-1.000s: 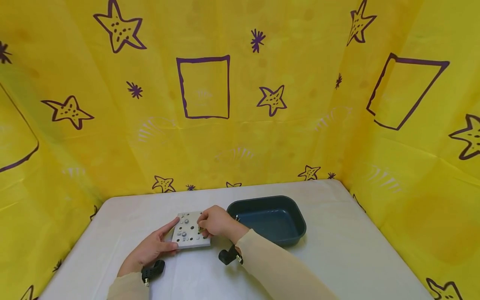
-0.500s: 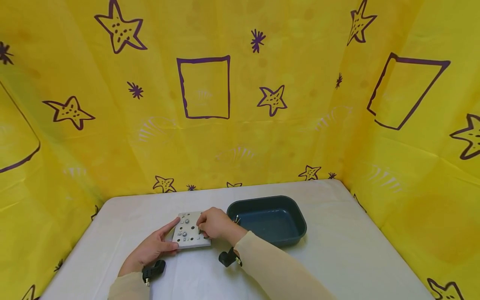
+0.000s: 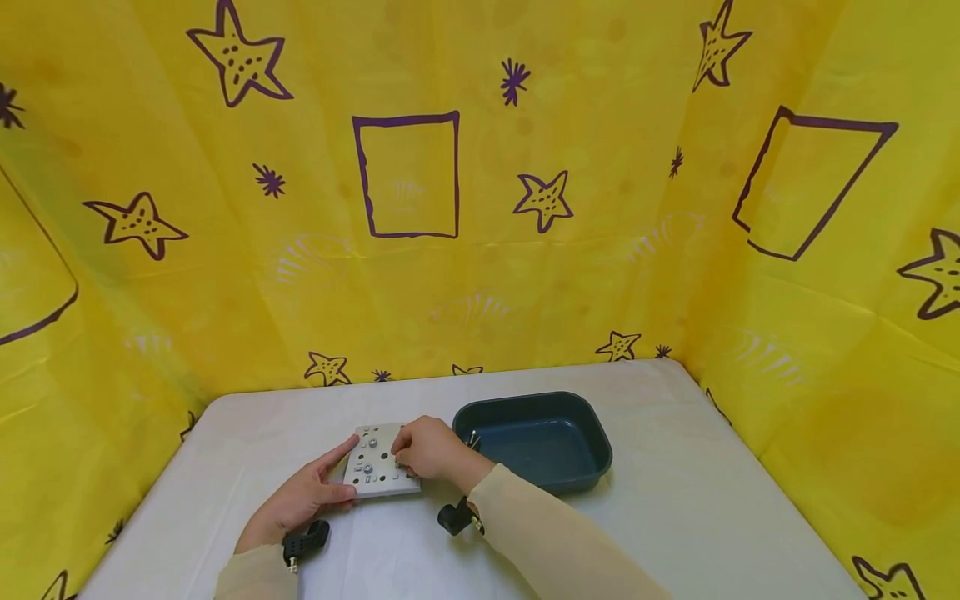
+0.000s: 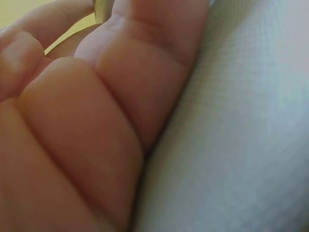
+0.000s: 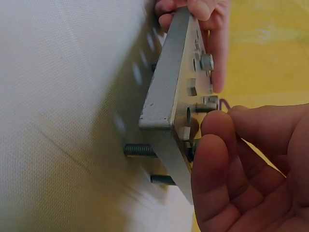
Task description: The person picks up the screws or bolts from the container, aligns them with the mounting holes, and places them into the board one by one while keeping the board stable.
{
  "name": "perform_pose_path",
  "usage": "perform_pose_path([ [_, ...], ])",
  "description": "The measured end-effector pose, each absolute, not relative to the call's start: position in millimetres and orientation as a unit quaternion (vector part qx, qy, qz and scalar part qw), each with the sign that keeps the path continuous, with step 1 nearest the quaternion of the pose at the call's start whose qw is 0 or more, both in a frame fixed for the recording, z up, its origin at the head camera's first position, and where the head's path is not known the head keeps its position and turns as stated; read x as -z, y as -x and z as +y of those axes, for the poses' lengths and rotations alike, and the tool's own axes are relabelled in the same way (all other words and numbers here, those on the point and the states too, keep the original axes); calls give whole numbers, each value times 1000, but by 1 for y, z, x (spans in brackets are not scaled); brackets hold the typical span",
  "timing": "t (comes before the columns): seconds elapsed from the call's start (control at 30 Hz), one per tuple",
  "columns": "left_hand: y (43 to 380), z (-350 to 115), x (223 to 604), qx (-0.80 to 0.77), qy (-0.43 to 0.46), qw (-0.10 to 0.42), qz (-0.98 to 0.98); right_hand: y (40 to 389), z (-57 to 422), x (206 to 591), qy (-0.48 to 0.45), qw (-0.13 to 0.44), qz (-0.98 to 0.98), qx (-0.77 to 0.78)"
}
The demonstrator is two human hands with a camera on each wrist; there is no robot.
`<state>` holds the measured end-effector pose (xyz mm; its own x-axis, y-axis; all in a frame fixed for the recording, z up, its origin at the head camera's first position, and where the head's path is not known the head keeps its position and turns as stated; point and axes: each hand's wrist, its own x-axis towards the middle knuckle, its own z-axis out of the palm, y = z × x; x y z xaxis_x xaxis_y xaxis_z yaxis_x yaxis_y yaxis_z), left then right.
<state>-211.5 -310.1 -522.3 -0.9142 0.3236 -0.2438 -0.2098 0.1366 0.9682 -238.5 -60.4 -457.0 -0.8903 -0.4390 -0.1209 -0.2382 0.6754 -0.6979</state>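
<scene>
In the head view a pale metal plate [image 3: 372,461] with round holes and raised small blocks lies near the table's middle. My left hand [image 3: 303,496] grips its left side, thumb at the near corner and a finger along the far edge. My right hand [image 3: 431,448] pinches a bolt at the plate's right part; the fingers mostly hide it. The right wrist view shows two socket-head bolts [image 5: 207,62] standing on the upper face and threaded shanks [image 5: 140,150] sticking out below. Mostly palm and fingers [image 4: 87,125] fill the left wrist view.
A dark blue tray [image 3: 540,485] stands right of the plate, close behind my right wrist. Several small bolts [image 3: 473,439] lie at its left end. A yellow patterned curtain [image 3: 480,275] borders the white table [image 3: 675,483] at the back and sides.
The right fingers have shifted slightly over the plate, and less of the bolt shows beneath them than one second ago. The left hand, plate and tray stay in place.
</scene>
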Motion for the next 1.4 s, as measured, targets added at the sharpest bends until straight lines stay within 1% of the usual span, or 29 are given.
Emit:
perform_pose_path([
  [0.1,212,-310,523,-651,-34,201,731,237,-57,455,182,141,894,384],
  [0.23,211,-310,525,-642,-24,199,740,233,-42,447,137,141,809,553],
  [0.33,210,-312,525,-639,-20,193,744,232,-20,440,99,120,718,678],
  [0.43,209,-313,524,-641,-23,187,744,235,8,439,93,98,693,708],
  [0.63,210,-313,524,-646,-31,195,737,244,51,453,144,85,754,636],
  [0.77,211,-312,525,-647,-26,195,737,246,63,462,159,105,805,562],
  [0.9,212,-312,526,-646,-28,195,737,248,66,472,171,123,871,443],
  [1.03,215,-311,526,-648,-24,197,735,250,65,484,195,124,910,345],
  [1.23,215,-310,525,-644,-20,196,739,252,62,493,207,122,920,311],
  [1.4,214,-309,525,-644,-18,193,740,254,60,497,221,109,931,270],
])
